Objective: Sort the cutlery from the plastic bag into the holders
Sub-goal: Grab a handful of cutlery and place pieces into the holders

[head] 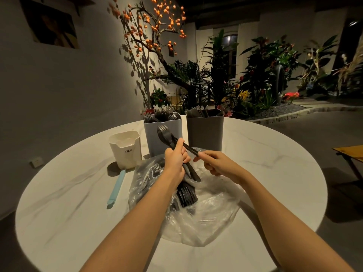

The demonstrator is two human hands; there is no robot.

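Cutlery sorting, left to right: we see a white holder (125, 149) and blue utensil (116, 188) on the counter (64, 203), then the blue-grey holder (162, 132) (forks inside). Our left hand (174, 161) grips black forks (167, 135) above the plastic bag (206, 216); our right hand (214, 163) pinches one handle. Rightmost stands the dark holder (204, 129).
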